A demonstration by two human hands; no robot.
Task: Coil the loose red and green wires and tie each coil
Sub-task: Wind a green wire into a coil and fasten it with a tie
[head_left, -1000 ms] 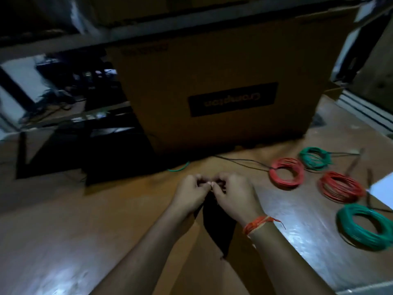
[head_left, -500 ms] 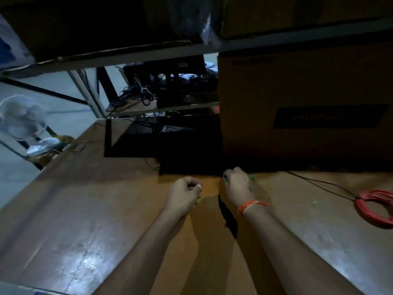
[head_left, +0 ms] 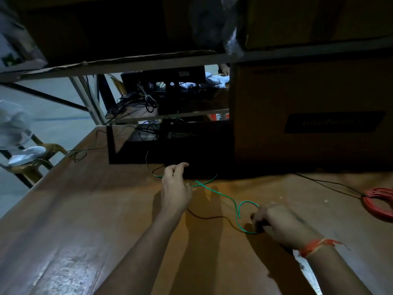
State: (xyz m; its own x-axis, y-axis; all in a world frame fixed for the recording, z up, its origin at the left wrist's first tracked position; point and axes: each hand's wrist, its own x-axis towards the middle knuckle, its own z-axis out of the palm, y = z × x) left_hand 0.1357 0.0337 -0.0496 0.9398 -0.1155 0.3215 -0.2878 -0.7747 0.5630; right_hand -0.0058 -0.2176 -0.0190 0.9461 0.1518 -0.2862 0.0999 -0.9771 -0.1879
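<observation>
A loose green wire [head_left: 221, 193] lies across the brown table [head_left: 85, 220], running from the dark gap under the black box to a small loop near my right hand. My right hand [head_left: 278, 223], with an orange thread at its wrist, has its fingers curled round the wire just below that loop. My left hand [head_left: 175, 185] reaches forward over the far stretch of the wire with its fingers loosely straight; the wire passes beside its thumb. A coiled red wire [head_left: 380, 204] lies at the right edge, partly cut off.
A large cardboard box [head_left: 308, 99] stands at the back right, with a black box [head_left: 170, 150] to its left. Thin black wires [head_left: 331, 185] cross the table. A shelf [head_left: 148, 60] hangs overhead. A chair with a white fan [head_left: 25, 154] stands off the left edge.
My hands have moved apart. The right hand has drawn the green wire back and to the right. The left hand has opened and stretched forward.
</observation>
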